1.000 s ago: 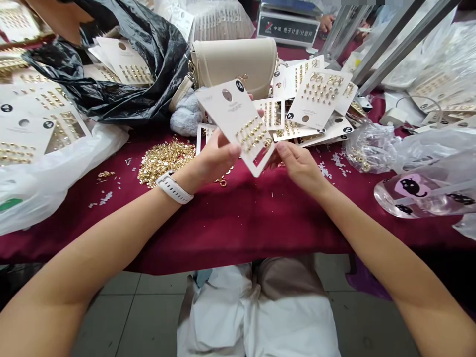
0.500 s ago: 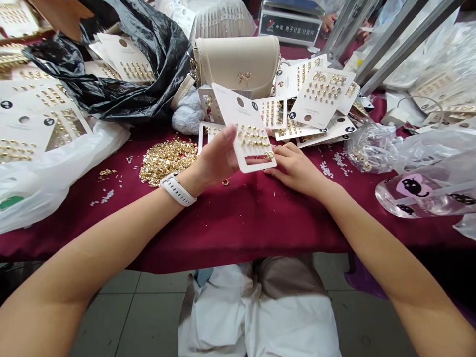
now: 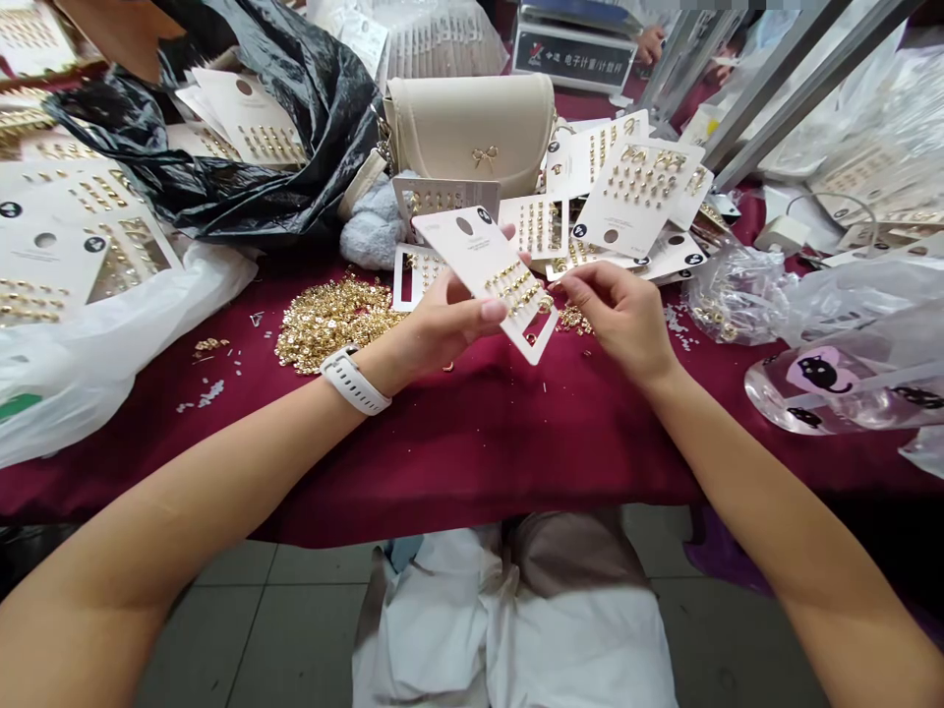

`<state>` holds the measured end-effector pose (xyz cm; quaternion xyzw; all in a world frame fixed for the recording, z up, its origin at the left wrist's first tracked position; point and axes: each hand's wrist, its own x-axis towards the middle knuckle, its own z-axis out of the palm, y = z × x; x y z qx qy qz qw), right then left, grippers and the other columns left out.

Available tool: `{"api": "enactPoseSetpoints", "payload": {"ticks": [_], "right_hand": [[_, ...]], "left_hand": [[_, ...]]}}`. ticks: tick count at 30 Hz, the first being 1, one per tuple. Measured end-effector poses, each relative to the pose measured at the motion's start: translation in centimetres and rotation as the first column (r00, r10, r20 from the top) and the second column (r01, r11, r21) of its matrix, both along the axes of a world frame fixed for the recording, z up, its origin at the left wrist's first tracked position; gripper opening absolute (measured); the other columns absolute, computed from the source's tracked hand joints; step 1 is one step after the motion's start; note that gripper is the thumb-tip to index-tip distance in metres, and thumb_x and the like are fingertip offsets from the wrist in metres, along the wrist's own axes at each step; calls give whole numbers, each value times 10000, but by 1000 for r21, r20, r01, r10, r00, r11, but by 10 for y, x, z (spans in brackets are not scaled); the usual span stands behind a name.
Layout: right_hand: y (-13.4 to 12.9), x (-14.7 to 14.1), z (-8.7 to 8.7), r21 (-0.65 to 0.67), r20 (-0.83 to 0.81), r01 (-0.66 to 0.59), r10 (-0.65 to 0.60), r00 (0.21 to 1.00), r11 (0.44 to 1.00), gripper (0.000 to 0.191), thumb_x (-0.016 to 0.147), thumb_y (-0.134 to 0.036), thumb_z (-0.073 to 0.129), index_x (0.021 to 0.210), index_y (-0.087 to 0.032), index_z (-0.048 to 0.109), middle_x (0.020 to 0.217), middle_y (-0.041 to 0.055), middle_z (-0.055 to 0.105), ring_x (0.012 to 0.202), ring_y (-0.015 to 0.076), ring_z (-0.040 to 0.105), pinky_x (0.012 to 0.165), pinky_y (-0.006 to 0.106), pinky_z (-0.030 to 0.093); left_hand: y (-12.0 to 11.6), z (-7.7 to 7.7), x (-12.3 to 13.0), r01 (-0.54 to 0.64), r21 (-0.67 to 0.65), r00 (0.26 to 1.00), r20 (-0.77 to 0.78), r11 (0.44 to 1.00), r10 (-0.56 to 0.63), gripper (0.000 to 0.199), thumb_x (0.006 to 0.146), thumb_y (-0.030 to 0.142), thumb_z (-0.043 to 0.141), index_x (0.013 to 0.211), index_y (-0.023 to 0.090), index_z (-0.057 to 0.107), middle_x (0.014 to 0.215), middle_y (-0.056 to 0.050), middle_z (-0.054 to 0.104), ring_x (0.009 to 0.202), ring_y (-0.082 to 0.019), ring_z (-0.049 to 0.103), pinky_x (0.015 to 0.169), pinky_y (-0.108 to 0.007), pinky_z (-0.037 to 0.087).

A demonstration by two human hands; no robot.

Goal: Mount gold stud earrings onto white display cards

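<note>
A white earring card [image 3: 479,251] with rows of gold studs and a cut-out window is tilted above the dark red cloth, and my left hand [image 3: 449,320] grips it, thumb in front. My right hand [image 3: 616,310] is beside the card's lower right edge, with thumb and forefinger pinched together; what they hold is too small to make out. Under that hand lies a small pile of gold pieces [image 3: 573,319]. A larger heap of gold pieces [image 3: 331,320] is left of the card, near my left wrist.
Behind stand a cream handbag [image 3: 472,128], a grey fluffy item [image 3: 374,224] and a scale [image 3: 571,54]. More earring cards [image 3: 638,187] lie at the right. A black plastic bag [image 3: 324,108] is at the left, a clear cup [image 3: 818,383] at the right. Another person's hand [image 3: 650,46] shows behind.
My left hand has turned and lowered the card, its thumb now across the edge. My right hand has risen off the small gold pile, moved right, and closed into a pinch.
</note>
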<state>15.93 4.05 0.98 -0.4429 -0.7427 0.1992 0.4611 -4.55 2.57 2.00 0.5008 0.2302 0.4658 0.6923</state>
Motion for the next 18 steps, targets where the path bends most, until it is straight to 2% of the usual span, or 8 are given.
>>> {"api": "enactPoseSetpoints", "payload": {"ticks": [3,6,9,12,15,18], "right_hand": [[-4,-4,4,-121,-306,-54,14,952,991,222,840,-461,631,826,-241,652,810,-5,645,752,139,588,768,306,491],[-6,-7,4,-145,-423,-115,44,905,983,257,778,-515,682,812,-262,660,861,-6,609,833,147,580,841,317,491],[-8,-11,2,-122,-416,-138,76,906,983,267,734,-531,720,784,-271,684,912,7,572,910,159,566,876,331,485],[-11,-15,0,-146,-379,-145,80,922,979,295,726,-558,715,754,-266,691,912,16,556,889,161,560,860,353,495],[-14,-16,1,-130,-317,-121,74,945,984,308,743,-571,694,751,-262,692,901,22,556,901,174,566,877,385,498],[-16,-14,4,-46,-224,-61,49,973,997,273,776,-535,677,769,-262,697,905,31,567,918,184,567,866,394,505]], "left_hand": [[1,-5,2,-76,17,994,-77,997,77,1027,444,558,866,1301,205,424,1345,-128,510,1322,-369,425,1052,-475,443],[2,-10,5,-132,69,977,-157,989,141,1046,420,556,885,1287,202,418,1316,-124,503,1312,-348,429,1102,-473,381],[4,-13,5,-115,178,954,-253,977,159,985,417,590,871,1226,213,454,1286,-104,497,1291,-340,439,1135,-502,320],[5,-15,3,-85,263,937,-308,961,167,933,436,579,870,1193,215,465,1365,-110,428,1320,-334,398,1163,-493,279],[3,-16,1,-65,264,940,-306,962,148,929,458,568,869,1207,224,439,1414,-125,376,1314,-334,404,1138,-482,326],[0,-12,0,-42,265,942,-311,963,127,961,499,591,844,1262,232,382,1378,-138,418,1292,-328,437,1119,-475,348]]}}
